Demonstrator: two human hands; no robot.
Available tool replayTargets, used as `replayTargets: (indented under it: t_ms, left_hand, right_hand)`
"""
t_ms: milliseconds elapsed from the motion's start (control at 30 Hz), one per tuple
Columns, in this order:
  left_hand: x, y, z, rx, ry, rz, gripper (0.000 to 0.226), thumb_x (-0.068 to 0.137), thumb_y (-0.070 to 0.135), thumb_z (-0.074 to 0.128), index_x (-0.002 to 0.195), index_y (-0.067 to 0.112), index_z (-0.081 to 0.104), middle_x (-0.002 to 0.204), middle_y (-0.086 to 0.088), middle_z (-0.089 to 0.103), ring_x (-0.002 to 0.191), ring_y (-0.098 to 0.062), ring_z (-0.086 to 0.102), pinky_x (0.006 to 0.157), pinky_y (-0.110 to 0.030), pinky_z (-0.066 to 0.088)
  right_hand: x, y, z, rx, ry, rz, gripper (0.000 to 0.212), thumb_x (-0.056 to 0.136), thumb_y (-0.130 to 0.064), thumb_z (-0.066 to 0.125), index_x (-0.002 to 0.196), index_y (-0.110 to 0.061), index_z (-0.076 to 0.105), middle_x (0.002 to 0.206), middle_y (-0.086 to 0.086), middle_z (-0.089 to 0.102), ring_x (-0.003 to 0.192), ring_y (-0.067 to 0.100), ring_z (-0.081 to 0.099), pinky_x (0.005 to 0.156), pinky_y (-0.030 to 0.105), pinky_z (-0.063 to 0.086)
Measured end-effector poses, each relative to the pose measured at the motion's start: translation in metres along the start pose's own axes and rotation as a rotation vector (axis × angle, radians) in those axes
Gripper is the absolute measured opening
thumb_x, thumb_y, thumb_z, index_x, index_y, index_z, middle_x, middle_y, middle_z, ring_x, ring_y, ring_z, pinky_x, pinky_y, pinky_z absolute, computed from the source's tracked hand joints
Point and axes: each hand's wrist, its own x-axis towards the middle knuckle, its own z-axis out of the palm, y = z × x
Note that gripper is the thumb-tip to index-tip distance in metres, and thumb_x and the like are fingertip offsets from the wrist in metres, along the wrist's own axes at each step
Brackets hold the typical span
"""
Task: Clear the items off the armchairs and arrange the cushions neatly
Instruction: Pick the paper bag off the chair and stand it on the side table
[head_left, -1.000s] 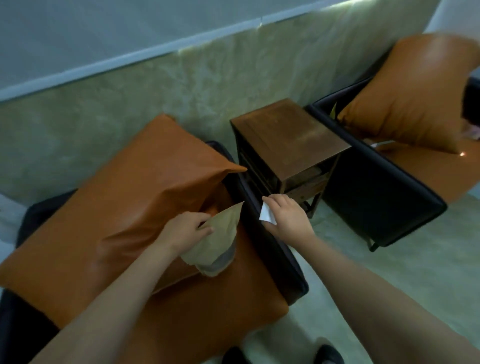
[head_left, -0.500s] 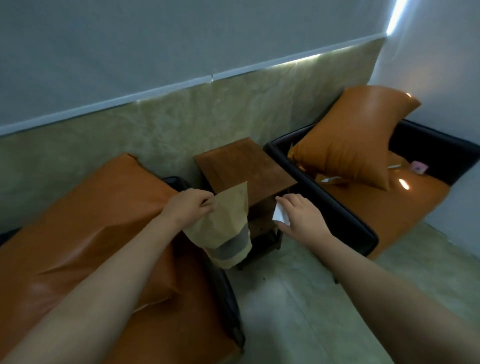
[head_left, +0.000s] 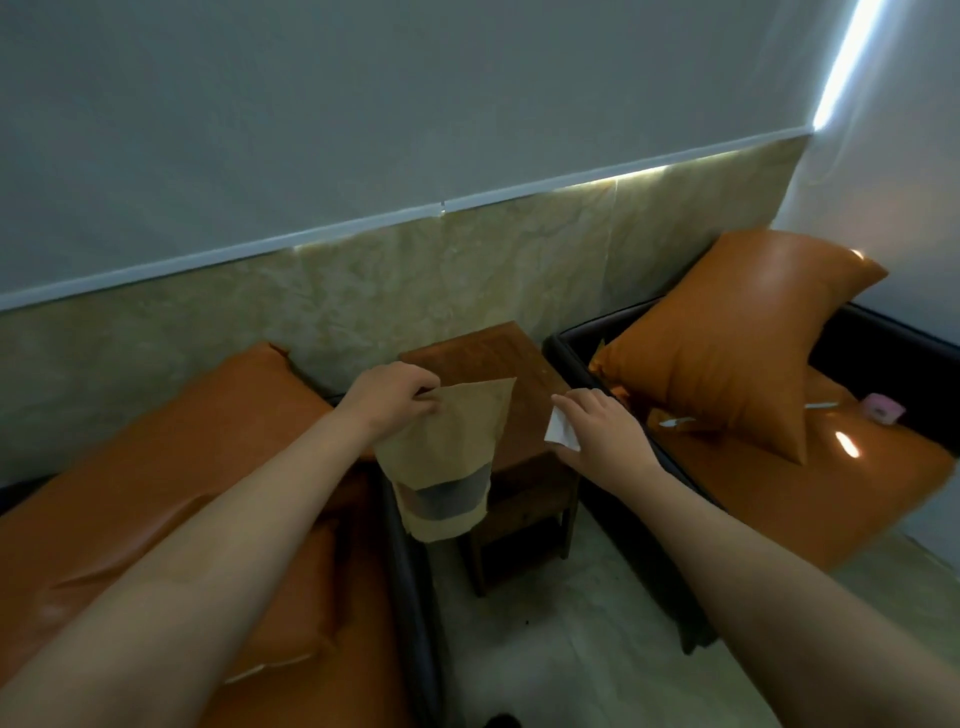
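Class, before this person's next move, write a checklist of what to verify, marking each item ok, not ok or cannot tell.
1. Left hand grips brown pouch: ok.
2. Right hand holds white paper: ok.
3. Side table top free: cannot tell, pouch hides part.
4. Right armchair seat cleared: not ok, pink item and white scraps lie there.
5. Right cushion neat: not ok, it leans askew.
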Motion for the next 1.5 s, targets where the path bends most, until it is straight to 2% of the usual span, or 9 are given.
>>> replayTargets:
  t_ms: [233, 333, 500, 733, 900, 1033, 1167, 1333, 1500]
  left_hand:
    - [0.073, -0.061, -0.011, -0.013, 0.034, -0.089, 0.041, 0.092, 0.032, 0.06, 0.059, 0.021, 0.038, 0.058, 0.005, 0.04, 0.053, -0.011, 0.039, 0.052, -0.031, 0.028]
    - [0.105, -0.087, -0.013, 0.002, 0.046, -0.112, 0.04, 0.093, 0.033, 0.058, 0.059, 0.022, 0.038, 0.066, 0.005, 0.042, 0.059, -0.012, 0.042, 0.054, -0.032, 0.032]
    - [0.152, -0.126, -0.01, 0.055, 0.139, -0.177, 0.024, 0.093, 0.034, 0.056, 0.077, 0.017, 0.062, 0.082, 0.005, 0.051, 0.079, -0.014, 0.051, 0.069, -0.04, 0.05]
    - [0.198, -0.176, 0.016, -0.062, 0.231, -0.25, 0.021, 0.092, 0.03, 0.059, 0.08, 0.014, 0.065, 0.084, 0.001, 0.054, 0.08, -0.016, 0.052, 0.067, -0.038, 0.048]
    - [0.23, -0.208, 0.032, -0.09, 0.253, -0.309, 0.019, 0.093, 0.029, 0.058, 0.078, 0.016, 0.061, 0.085, 0.003, 0.051, 0.078, -0.012, 0.048, 0.062, -0.028, 0.033]
    - [0.276, -0.223, 0.036, -0.135, 0.183, -0.315, 0.017, 0.091, 0.027, 0.061, 0.079, 0.015, 0.061, 0.084, 0.003, 0.048, 0.084, -0.014, 0.047, 0.07, -0.032, 0.039]
    - [0.304, -0.235, 0.049, -0.152, 0.163, -0.313, 0.018, 0.09, 0.027, 0.062, 0.082, 0.012, 0.066, 0.084, 0.002, 0.05, 0.088, -0.013, 0.045, 0.076, -0.035, 0.042]
    - [0.319, -0.249, 0.078, -0.231, 0.184, -0.368, 0.02, 0.09, 0.022, 0.062, 0.076, 0.007, 0.062, 0.081, -0.003, 0.05, 0.084, -0.02, 0.049, 0.072, -0.045, 0.046]
    - [0.347, -0.269, 0.083, -0.203, 0.215, -0.343, 0.019, 0.09, 0.021, 0.062, 0.078, 0.006, 0.061, 0.083, -0.008, 0.052, 0.084, -0.027, 0.053, 0.068, -0.04, 0.043]
  right_hand:
    - [0.101, 0.022, 0.024, -0.03, -0.034, -0.033, 0.067, 0.089, -0.041, 0.061, 0.145, -0.015, 0.035, 0.14, 0.004, 0.045, 0.129, 0.021, 0.04, 0.106, 0.032, 0.034]
    - [0.148, 0.024, 0.04, -0.01, -0.067, -0.046, 0.066, 0.089, -0.039, 0.062, 0.145, -0.015, 0.036, 0.14, 0.003, 0.046, 0.129, 0.021, 0.041, 0.105, 0.032, 0.035]
    - [0.216, 0.023, 0.069, 0.051, -0.096, -0.063, 0.064, 0.09, -0.036, 0.061, 0.144, -0.012, 0.037, 0.14, 0.007, 0.046, 0.128, 0.025, 0.041, 0.103, 0.034, 0.036]
    - [0.281, 0.019, 0.127, 0.102, -0.27, -0.151, 0.064, 0.089, -0.038, 0.061, 0.144, -0.013, 0.037, 0.139, 0.006, 0.046, 0.128, 0.024, 0.041, 0.102, 0.032, 0.035]
    - [0.337, 0.029, 0.165, 0.131, -0.323, -0.183, 0.066, 0.088, -0.042, 0.06, 0.145, -0.017, 0.035, 0.139, 0.003, 0.045, 0.126, 0.021, 0.041, 0.101, 0.031, 0.036]
    - [0.379, 0.049, 0.191, 0.14, -0.412, -0.188, 0.065, 0.088, -0.045, 0.059, 0.143, -0.017, 0.038, 0.136, 0.003, 0.046, 0.124, 0.022, 0.041, 0.101, 0.031, 0.035]
    - [0.4, 0.067, 0.219, 0.115, -0.47, -0.157, 0.061, 0.088, -0.039, 0.062, 0.14, -0.016, 0.04, 0.136, 0.004, 0.046, 0.125, 0.023, 0.039, 0.101, 0.032, 0.034]
    - [0.396, 0.067, 0.26, 0.108, -0.659, -0.179, 0.059, 0.087, -0.035, 0.061, 0.139, -0.014, 0.04, 0.143, 0.007, 0.04, 0.132, 0.026, 0.033, 0.106, 0.034, 0.029]
    - [0.389, 0.061, 0.294, 0.085, -0.715, -0.193, 0.06, 0.087, -0.035, 0.063, 0.14, -0.017, 0.04, 0.143, 0.006, 0.04, 0.134, 0.026, 0.03, 0.107, 0.034, 0.026]
